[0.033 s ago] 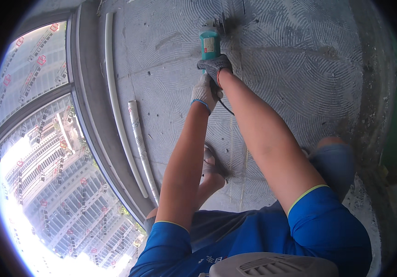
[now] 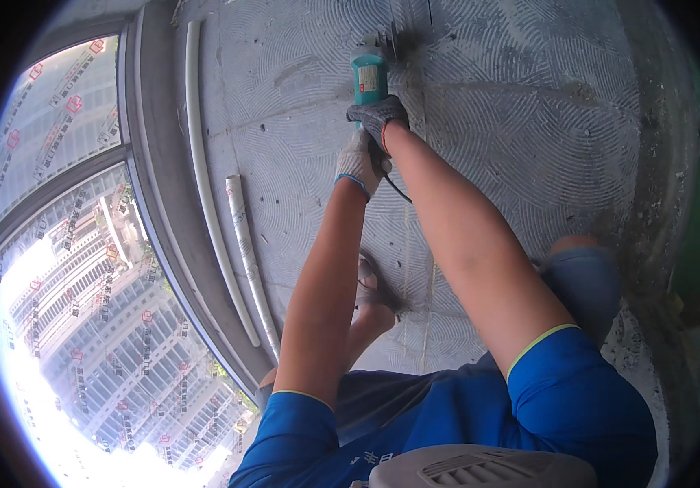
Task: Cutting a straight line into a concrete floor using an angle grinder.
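A teal angle grinder [image 2: 370, 75] lies along the line of my arms at the top of the view. Its thin disc [image 2: 394, 42] stands on edge against the floor, with dark dust around it. My right hand [image 2: 379, 114], in a dark grey glove, is closed round the grinder's body. Just behind it my left hand [image 2: 358, 159], in a whitish knit glove with a blue cuff, is closed on the tool's rear end. Some of its fingers are hidden. A black power cord [image 2: 399, 190] trails from beneath my hands.
The grey floor [image 2: 521, 154] has combed, curved ridges and straight joint lines. Two long pale pipes [image 2: 197, 130] lie at the left, beside a large framed window [image 2: 61, 244]. My sandalled foot [image 2: 370, 281] is below my hands. A dark, dirty strip [image 2: 659, 163] runs along the right.
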A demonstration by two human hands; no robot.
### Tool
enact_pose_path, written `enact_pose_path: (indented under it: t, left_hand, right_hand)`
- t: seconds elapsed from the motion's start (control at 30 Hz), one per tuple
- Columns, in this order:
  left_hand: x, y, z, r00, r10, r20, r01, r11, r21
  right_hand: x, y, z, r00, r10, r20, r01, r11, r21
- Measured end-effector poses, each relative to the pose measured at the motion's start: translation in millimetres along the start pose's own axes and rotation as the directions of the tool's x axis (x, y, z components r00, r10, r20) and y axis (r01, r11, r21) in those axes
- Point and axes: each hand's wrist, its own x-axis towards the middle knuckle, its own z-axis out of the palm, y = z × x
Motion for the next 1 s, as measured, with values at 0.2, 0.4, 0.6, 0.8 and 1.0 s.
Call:
enact_pose_path:
  t: [0.2, 0.4, 0.6, 0.8, 1.0]
  left_hand:
    - [-16, 7, -3, 1.0, 0.0, -0.024, 0.002, 0.997, 0.082]
    - [-15, 12, 1, 0.994, -0.062, 0.086, 0.053, 0.993, 0.104]
    - [-8, 0, -7, 0.993, -0.048, 0.106, 0.037, 0.994, 0.102]
    - [3, -7, -23, 0.983, -0.015, 0.183, -0.001, 0.996, 0.086]
    - [-3, -14, -29, 0.972, -0.01, 0.234, -0.006, 0.998, 0.07]
  right_hand:
    - [-7, 0, 3, 0.996, 0.075, 0.047, -0.075, 0.997, -0.01]
    - [-5, -4, -4, 0.999, 0.033, -0.005, -0.033, 0.999, 0.02]
    - [-6, 7, -6, 0.998, -0.012, 0.06, 0.013, 1.0, -0.02]
    - [-11, 18, 6, 0.997, -0.072, -0.003, 0.072, 0.996, 0.055]
    - [-11, 30, 12, 0.996, -0.075, -0.057, 0.077, 0.996, 0.038]
